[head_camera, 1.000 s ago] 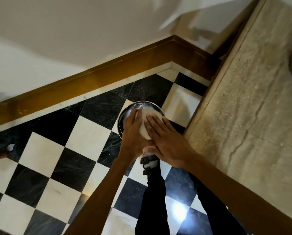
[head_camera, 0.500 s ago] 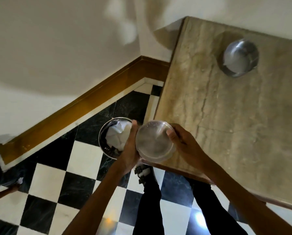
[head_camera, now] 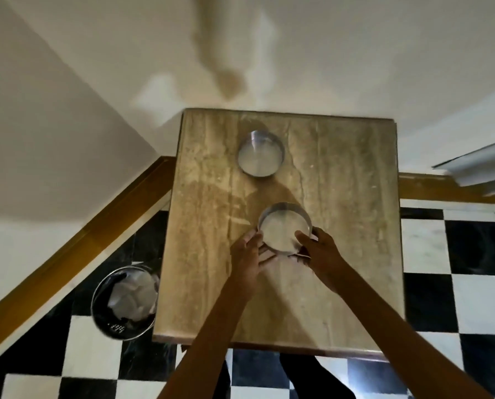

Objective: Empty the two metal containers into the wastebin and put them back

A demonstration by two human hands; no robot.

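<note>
Near container (head_camera: pixel 284 230), half a second ago held over floor beside wastebin (head_camera: pixel 124 302), now brought onto table (head_camera: pixel 341 269). Rim gripped by left hand (head_camera: pixel 247 259) and right hand (head_camera: pixel 322 254). Far container (head_camera: pixel 260 153) seen empty. Release judged all that remains.

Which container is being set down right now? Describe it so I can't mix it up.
Start at the stone-topped table against the wall. Two round metal containers sit on it, one behind the other. The one you want is the near container, gripped between the left hand and right hand; the far container stands alone, untouched.
</note>
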